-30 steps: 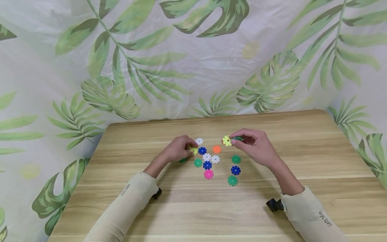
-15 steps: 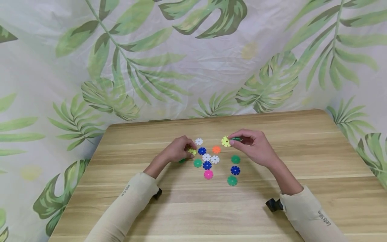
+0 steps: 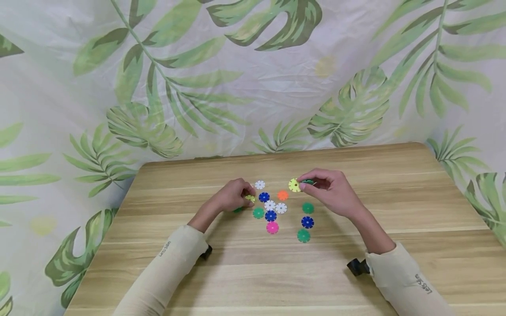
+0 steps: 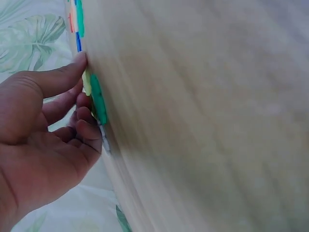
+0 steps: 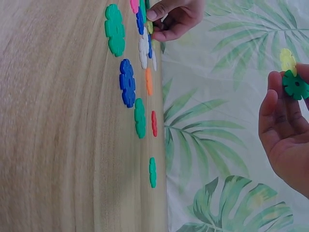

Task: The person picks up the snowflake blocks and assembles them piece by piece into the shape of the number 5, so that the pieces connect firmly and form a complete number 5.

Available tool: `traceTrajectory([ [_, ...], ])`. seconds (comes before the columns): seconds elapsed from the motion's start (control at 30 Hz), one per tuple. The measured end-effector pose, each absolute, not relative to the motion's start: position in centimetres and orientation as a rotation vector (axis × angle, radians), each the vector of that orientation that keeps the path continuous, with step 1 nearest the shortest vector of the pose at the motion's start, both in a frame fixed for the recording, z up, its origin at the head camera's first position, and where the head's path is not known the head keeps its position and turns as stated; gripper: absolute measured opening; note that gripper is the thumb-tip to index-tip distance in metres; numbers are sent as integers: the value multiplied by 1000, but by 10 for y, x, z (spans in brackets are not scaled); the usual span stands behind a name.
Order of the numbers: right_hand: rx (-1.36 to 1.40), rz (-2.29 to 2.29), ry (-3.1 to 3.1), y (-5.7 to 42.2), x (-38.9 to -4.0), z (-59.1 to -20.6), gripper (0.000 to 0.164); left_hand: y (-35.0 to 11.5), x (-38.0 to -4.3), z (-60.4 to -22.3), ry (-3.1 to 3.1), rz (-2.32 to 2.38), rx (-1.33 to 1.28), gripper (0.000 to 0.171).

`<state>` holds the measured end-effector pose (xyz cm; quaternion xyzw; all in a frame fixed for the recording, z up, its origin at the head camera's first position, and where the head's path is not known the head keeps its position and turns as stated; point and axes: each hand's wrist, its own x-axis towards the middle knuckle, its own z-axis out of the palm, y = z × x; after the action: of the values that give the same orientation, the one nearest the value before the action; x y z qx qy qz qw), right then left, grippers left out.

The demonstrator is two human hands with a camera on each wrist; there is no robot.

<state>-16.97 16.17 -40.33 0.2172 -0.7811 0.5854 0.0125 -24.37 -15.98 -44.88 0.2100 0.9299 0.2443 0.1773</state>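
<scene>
In the head view, my left hand [image 3: 233, 196] pinches a yellow notched plastic disc [image 3: 250, 198] low at the table, left of the other discs. A green disc [image 4: 98, 99] lies just below its fingers in the left wrist view. My right hand [image 3: 330, 191] is raised above the table, holding a second yellow notched disc [image 5: 288, 60] joined to a green one [image 5: 296, 84] between thumb and fingers. Among the discs between the hands are an orange disc [image 3: 283, 195], a pink disc [image 3: 272, 227] and a white disc [image 3: 259, 184].
Right of the cluster, two green discs and a blue disc [image 3: 307, 222] form a column. A red disc [image 5: 154, 123] and a green disc [image 5: 152, 172] lie farther along the table in the right wrist view. Leaf-patterned cloth [image 3: 237, 87] hangs behind the wooden table [image 3: 257, 281].
The yellow disc in my left fingers has shifted slightly left, away from the blue disc. My right hand, with its joined discs, has drifted slightly left.
</scene>
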Motion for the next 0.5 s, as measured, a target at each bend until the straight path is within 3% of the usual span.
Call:
traceTrajectory([
  [0.5, 698, 1841, -2426, 162, -171, -404, 16, -151, -229, -443, 2725, 1033, 583, 14],
])
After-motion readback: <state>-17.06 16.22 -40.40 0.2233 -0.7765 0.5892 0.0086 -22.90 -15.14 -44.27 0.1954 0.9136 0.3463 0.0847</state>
